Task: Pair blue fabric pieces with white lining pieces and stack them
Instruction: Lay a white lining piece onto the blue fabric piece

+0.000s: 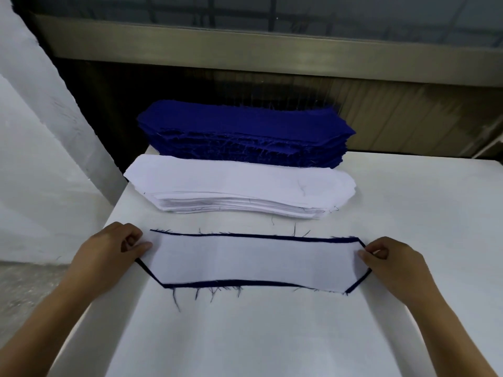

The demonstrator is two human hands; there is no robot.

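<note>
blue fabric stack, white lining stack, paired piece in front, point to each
blue fabric stack (239,118), head view, middle of top piece
white lining stack (234,178), head view, middle of top sheet
paired piece (255,261), head view, centre of its white lining

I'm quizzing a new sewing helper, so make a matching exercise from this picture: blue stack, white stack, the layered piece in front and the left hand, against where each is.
Things: 1 blue fabric stack; 2 white lining stack; 3 paired piece; 4 left hand.
Places: A between the other two fabric items; B pinching the paired piece's left end; C at the table's far edge; D nearest the front, white on blue.
Pairs: 1-C, 2-A, 3-D, 4-B.
</note>
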